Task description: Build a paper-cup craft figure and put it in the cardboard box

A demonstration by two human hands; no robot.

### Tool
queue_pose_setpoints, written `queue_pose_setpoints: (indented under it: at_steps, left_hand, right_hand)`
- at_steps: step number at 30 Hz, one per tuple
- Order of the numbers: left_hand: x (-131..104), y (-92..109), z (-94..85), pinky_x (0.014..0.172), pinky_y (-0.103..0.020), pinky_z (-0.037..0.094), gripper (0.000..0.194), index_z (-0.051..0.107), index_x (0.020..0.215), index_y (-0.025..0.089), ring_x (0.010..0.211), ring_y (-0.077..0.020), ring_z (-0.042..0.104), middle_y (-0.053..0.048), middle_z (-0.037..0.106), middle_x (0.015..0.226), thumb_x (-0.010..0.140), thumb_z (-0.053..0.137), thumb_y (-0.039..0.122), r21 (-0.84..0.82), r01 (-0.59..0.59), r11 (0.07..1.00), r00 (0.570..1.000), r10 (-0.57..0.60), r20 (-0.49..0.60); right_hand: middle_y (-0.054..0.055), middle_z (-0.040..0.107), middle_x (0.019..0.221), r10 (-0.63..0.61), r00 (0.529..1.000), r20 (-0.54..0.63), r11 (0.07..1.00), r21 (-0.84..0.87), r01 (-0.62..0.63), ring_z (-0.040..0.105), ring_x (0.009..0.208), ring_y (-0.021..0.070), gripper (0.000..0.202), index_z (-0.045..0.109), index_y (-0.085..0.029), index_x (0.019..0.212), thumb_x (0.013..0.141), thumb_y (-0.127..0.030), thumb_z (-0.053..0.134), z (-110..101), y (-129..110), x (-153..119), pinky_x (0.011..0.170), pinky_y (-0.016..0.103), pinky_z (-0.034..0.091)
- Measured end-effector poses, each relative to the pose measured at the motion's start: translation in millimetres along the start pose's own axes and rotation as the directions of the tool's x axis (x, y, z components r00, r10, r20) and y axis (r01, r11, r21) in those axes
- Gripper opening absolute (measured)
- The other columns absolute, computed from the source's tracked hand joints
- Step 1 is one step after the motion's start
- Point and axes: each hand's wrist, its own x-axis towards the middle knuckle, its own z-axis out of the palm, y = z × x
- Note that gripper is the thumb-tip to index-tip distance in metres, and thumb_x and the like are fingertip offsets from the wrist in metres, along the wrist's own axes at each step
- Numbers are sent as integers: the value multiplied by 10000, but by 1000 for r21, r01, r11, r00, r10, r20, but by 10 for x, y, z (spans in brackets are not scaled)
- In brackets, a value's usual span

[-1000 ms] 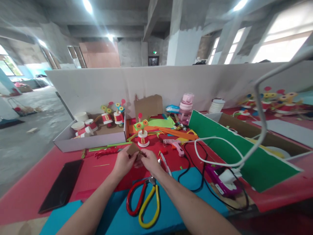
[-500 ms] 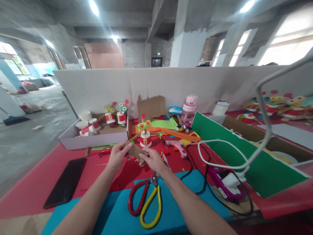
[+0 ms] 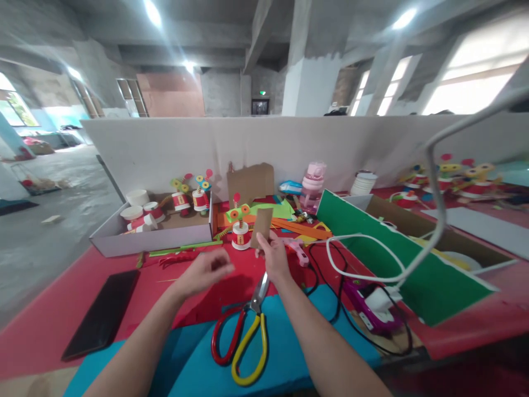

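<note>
My right hand (image 3: pixel 273 256) pinches a small brown cardboard piece (image 3: pixel 262 225) and holds it upright in front of the paper-cup figure. My left hand (image 3: pixel 210 270) hovers over the red table to the left, fingers loosely bent and apart, with nothing in it. The paper-cup figure (image 3: pixel 241 236), with a green head, orange eyes and a red ball on top, stands just left of the cardboard. Below my hands lie scissors (image 3: pixel 257 303) with one red and one yellow handle, partly on a blue sheet (image 3: pixel 190 353).
A shallow box (image 3: pixel 157 241) at left holds paper cups and two finished figures. A pink glue gun (image 3: pixel 300 252) lies right of my right hand, near black cords. A green-sided box (image 3: pixel 388 253) and purple power strip (image 3: pixel 372 311) stand at right; a black phone-like slab (image 3: pixel 103 314) lies left.
My left hand has let go of the cardboard piece and drawn back to the left. My right hand has lifted it and turned it upright. The view has shifted slightly.
</note>
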Motion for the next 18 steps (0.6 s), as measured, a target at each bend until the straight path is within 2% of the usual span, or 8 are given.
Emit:
queue_pose_setpoints:
  at_steps: [1, 3, 6, 8, 11, 14, 16, 18]
  left_hand:
    - [-40, 50, 64, 560, -237, 398, 365, 634, 770, 186, 621, -154, 568, -29, 628, 698, 777, 614, 550, 163, -38, 986, 982, 7, 186]
    - [-121, 128, 214, 564, -262, 377, 424, 651, 813, 207, 649, -208, 594, -48, 651, 715, 673, 684, 605, 443, -124, 888, 935, -46, 353]
    - [-227, 233, 395, 610, -307, 394, 584, 643, 990, 232, 771, -312, 635, -104, 688, 836, 569, 738, 627, 686, -104, 720, 928, -178, 327]
    - [-292, 328, 443, 662, -345, 416, 548, 624, 1061, 244, 858, -347, 634, -130, 687, 935, 626, 719, 563, 747, -63, 662, 926, -240, 291]
    - [-411, 490, 475, 744, -404, 434, 413, 617, 1103, 254, 970, -364, 609, -150, 656, 1062, 735, 626, 442, 773, 6, 635, 932, -284, 226]
    - [-535, 579, 595, 766, -445, 447, 478, 602, 1164, 237, 993, -390, 601, -179, 635, 1113, 718, 616, 407, 782, 84, 618, 894, -394, 215]
    - [-594, 579, 723, 770, -449, 454, 537, 578, 1212, 233, 989, -395, 603, -184, 636, 1115, 681, 620, 304, 805, 90, 586, 865, -447, 228]
    - [-640, 559, 822, 782, -430, 457, 602, 530, 1274, 239, 977, -364, 613, -167, 649, 1084, 677, 543, 166, 832, 81, 549, 882, -429, 197]
  right_hand:
    - [0, 665, 741, -25, 996, -82, 999, 39, 28, 567, 558, 133, 306, 598, -193, 928, 743, -429, 658, -37, -19, 46, 500, 253, 466]
    - [30, 698, 848, -53, 984, -168, 994, 90, 69, 631, 688, 172, 323, 589, -195, 942, 716, -406, 680, -96, -47, 111, 596, 288, 518]
    - [54, 715, 935, -80, 976, -201, 990, 98, 101, 655, 783, 195, 338, 595, -186, 966, 710, -388, 683, -136, -45, 148, 696, 317, 530]
    - [57, 719, 913, -79, 978, -191, 993, 75, 94, 656, 795, 200, 341, 610, -173, 973, 720, -394, 673, -138, -19, 149, 726, 323, 523]
    - [54, 720, 882, -52, 985, -165, 996, 60, 63, 654, 834, 211, 335, 630, -163, 947, 735, -422, 655, -122, 39, 140, 758, 327, 516]
    - [55, 719, 867, -29, 992, -122, 998, 52, 36, 654, 847, 219, 332, 633, -160, 916, 743, -444, 643, -92, 93, 127, 747, 322, 517]
    - [59, 720, 886, -30, 996, -84, 998, 47, 34, 655, 850, 220, 335, 629, -159, 924, 747, -444, 641, -68, 122, 115, 741, 319, 521]
    - [57, 721, 939, -46, 998, -46, 997, 63, 49, 657, 870, 215, 339, 614, -169, 956, 741, -428, 660, -49, 139, 104, 755, 319, 524]
